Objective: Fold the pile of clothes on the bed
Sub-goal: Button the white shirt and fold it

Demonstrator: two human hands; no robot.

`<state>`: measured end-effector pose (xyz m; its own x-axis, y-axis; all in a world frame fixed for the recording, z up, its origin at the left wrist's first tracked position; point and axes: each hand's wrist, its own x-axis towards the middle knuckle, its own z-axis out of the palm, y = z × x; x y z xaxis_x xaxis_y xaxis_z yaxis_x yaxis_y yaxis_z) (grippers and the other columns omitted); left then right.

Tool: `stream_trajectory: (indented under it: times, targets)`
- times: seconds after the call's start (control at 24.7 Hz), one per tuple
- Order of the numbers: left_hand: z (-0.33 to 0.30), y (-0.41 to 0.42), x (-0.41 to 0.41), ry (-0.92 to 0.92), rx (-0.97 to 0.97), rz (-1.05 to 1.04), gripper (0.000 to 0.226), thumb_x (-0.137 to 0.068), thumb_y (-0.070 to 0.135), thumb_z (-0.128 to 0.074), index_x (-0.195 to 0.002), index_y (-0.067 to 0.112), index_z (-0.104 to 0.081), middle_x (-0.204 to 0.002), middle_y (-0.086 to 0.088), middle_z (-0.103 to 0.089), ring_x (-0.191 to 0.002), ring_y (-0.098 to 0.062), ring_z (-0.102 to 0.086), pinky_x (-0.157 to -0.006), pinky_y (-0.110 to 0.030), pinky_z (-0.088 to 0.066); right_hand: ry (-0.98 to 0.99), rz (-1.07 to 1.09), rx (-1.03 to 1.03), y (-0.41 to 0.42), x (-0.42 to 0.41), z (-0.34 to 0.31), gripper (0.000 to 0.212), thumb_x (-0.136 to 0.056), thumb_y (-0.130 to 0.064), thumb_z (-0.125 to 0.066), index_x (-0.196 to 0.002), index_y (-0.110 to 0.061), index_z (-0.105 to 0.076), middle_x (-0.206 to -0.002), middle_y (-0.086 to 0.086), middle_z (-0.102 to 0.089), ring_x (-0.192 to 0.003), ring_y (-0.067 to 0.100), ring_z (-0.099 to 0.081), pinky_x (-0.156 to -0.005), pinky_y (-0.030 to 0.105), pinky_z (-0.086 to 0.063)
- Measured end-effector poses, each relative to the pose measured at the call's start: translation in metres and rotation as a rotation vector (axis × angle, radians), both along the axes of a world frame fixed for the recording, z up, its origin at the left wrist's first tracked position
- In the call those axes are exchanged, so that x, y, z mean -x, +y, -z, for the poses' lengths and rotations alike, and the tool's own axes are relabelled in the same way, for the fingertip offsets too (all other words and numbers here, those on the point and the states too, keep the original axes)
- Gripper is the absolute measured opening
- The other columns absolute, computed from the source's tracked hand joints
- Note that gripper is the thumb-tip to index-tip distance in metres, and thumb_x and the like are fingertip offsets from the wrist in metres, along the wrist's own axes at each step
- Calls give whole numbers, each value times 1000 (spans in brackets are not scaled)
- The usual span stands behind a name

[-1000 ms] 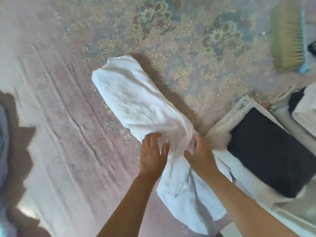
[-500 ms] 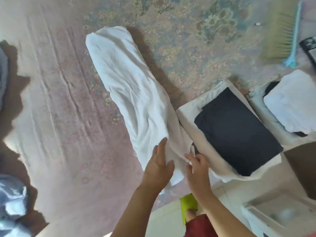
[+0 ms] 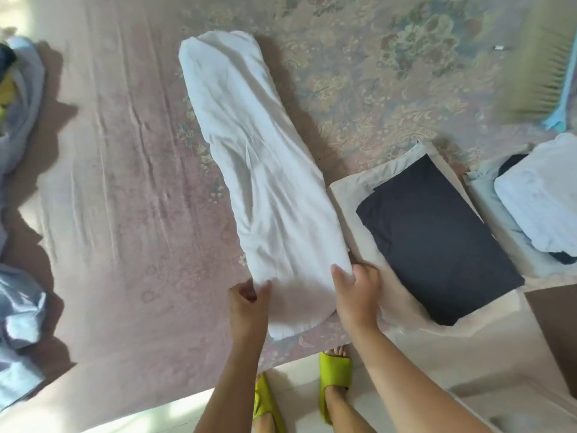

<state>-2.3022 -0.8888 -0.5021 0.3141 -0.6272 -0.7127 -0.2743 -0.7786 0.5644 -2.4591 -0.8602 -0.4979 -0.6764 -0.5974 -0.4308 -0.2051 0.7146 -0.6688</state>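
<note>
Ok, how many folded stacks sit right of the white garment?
2: the black-topped stack lies beside the white garment, and the white-topped stack at the right edge. More may be out of frame.

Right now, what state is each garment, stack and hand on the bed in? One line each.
white garment: folded into a long strip, lying flat, near end held
left hand: pinches the strip's near left edge
right hand: grips its near right edge
dark garment: folded, on top of a beige folded piece
white folded stack: folded, far right
grey-blue clothes: unfolded, crumpled at left
brush: lying on the bed
</note>
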Motion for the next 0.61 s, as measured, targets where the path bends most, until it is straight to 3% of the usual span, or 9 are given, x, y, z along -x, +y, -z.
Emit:
stream_trajectory:
  times: [0.12,0.24,0.28,0.36,0.41,0.49,0.61]
  targets:
    - [3,-5,9,10,-88,84,28,-80,26,-74,-92,4,-61,-83,-8,-66,-80,-27,-63,-67,-34,-48,-215,233,83,-9,-9,0,27,-81,-13,-67,-102,-1,-55,-109,13,-58,-94,23,-55,-80,32,-47]
    - [-13,-6,-10,9,-48,98,13,-84,19,-69,-85,7,-65,-75,-4,-66,-73,-25,-62,-64,-33,-47,-547,370,-53,-15,-12,-1,40,-80,-5,-70,-116,0,-53,-110,16,-62,-97,30,-61,-82,38,-52]
    - [-18,-5,-26,-18,-11,113,12,-85,20,-68,-84,8,-65,-75,-3,-66,-71,-22,-62,-61,-31,-46,-708,360,-124,-15,-15,-4,34,-81,-1,-69,-113,2,-57,-104,16,-65,-91,30,-64,-78,38,-55]
    - [-30,-1,-58,-86,39,199,15,-84,24,-69,-77,11,-63,-70,0,-64,-65,-16,-59,-56,-28,-42,-904,294,-226,-7,-24,-10,13,-81,4,-66,-92,-2,-65,-74,9,-71,-63,19,-66,-51,23,-50]
    - [-35,3,-70,-109,38,237,21,-83,25,-70,-70,11,-60,-64,2,-60,-59,-14,-54,-52,-27,-38,-887,261,-243,0,-28,-12,9,-81,4,-67,-84,-5,-66,-63,4,-69,-52,13,-64,-42,18,-44]
    - [-31,20,-83,-133,-29,280,33,-82,22,-71,-61,9,-49,-55,2,-47,-51,-14,-42,-48,-26,-32,-785,264,-247,12,-35,-8,7,-80,2,-69,-85,-3,-67,-62,4,-68,-51,14,-63,-41,18,-44]
    - [-13,46,-85,-14,-247,314,19,-86,14,-66,-75,3,-55,-57,-6,-50,-48,-21,-50,-49,-29,-45,-558,201,-295,29,-38,3,14,-81,0,-67,-95,4,-65,-83,16,-68,-77,30,-65,-62,36,-55]
